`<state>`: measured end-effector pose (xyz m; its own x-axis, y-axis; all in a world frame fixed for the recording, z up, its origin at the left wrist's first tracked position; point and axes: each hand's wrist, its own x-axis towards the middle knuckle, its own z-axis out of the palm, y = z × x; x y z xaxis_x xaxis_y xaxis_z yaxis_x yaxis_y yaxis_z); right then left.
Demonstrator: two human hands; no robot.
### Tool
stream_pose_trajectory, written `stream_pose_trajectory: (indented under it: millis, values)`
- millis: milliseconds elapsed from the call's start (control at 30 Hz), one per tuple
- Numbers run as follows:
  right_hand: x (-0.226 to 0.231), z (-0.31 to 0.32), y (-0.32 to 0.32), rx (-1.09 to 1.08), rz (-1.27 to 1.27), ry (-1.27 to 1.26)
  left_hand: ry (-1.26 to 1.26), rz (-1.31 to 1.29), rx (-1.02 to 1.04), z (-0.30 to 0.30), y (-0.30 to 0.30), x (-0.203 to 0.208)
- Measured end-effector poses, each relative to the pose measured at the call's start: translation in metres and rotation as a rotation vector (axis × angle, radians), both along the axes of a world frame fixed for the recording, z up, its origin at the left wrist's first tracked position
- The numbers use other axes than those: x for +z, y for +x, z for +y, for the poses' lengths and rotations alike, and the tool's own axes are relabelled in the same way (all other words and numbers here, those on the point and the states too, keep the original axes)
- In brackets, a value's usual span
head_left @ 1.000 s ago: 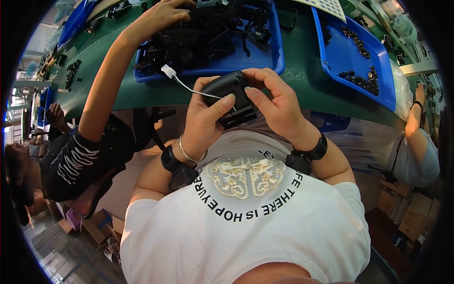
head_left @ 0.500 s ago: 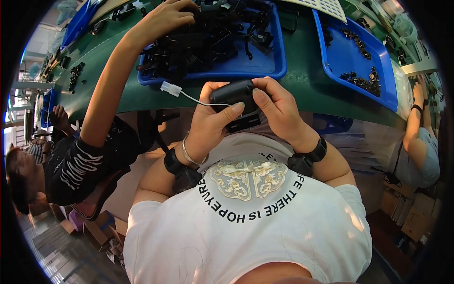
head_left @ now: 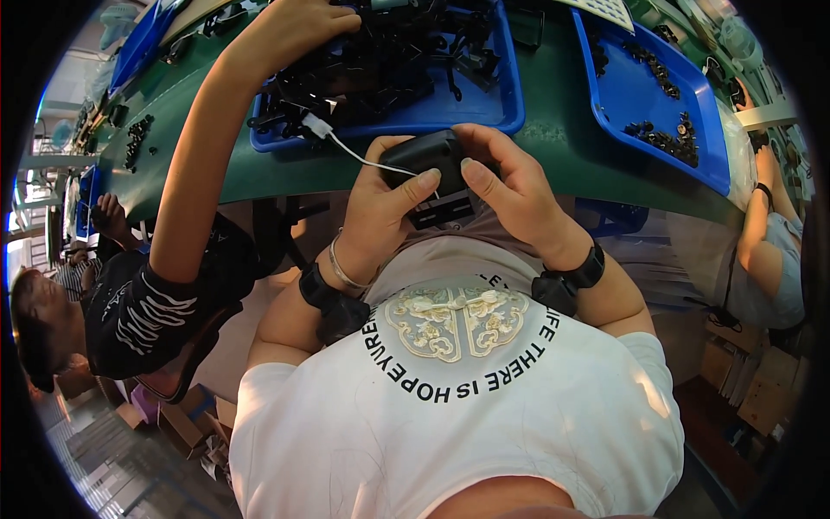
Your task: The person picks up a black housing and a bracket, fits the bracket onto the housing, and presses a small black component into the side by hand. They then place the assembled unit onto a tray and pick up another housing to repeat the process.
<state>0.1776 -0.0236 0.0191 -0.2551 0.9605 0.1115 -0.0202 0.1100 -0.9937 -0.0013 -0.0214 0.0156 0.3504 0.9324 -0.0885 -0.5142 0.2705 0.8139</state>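
Between my two hands is a rounded black plastic housing [head_left: 422, 157], held in front of my waist at the table's near edge. My left hand [head_left: 389, 195] grips its left side, the thumb lying over the face. On the other side my right hand [head_left: 512, 195] has its fingers round the far edge and its thumb against the housing. A thin white cable runs from the housing past my left thumb to a white plug connector [head_left: 317, 126] by the tray rim. Below the housing shows a slotted black piece [head_left: 443, 210]; whether it is joined on, I cannot tell.
Ahead stands a blue tray [head_left: 484, 114] heaped with black parts [head_left: 363, 82]. A co-worker's arm [head_left: 203, 147] reaches over it from the left. Another blue tray [head_left: 618, 99] on the right holds small dark pieces. Another person's forearm [head_left: 761, 208] is at far right.
The housing has tilted and shifted slightly away from me. Its white connector has swung up and to the right, over the tray rim. Both hands keep their hold.
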Motion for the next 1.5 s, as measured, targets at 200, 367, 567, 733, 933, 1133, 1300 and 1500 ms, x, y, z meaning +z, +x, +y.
stream_pose_trajectory:
  millis: [200,367,567,733,933,1133,1300,1500]
  values:
    - [0.006,0.000,-0.001,-0.040,-0.213,0.125,-0.022,-0.028,0.024,-0.002,0.002,-0.002]
    - [-0.004,0.001,-0.001,-0.012,0.058,0.023,-0.055,-0.042,0.020,0.000,0.001,0.001]
    - [0.005,0.004,0.005,0.048,-0.010,-0.033,-0.033,-0.019,-0.021,0.000,-0.002,0.000]
    - [0.018,0.010,0.015,0.146,-0.029,-0.116,0.166,0.203,-0.199,0.003,-0.004,0.009]
    - [0.044,0.012,0.042,0.155,-0.269,-0.064,0.106,0.197,-0.359,0.006,0.006,0.032]
    - [0.061,0.043,0.170,-0.373,-0.742,0.323,-0.121,-0.145,-0.315,0.015,-0.019,0.003]
    - [0.047,0.061,0.189,-0.156,-0.963,0.149,-0.118,-0.118,-0.400,0.022,-0.026,-0.006]
    - [0.032,0.080,0.184,-0.043,-1.130,0.178,-0.125,-0.064,-0.471,0.022,-0.039,-0.014]
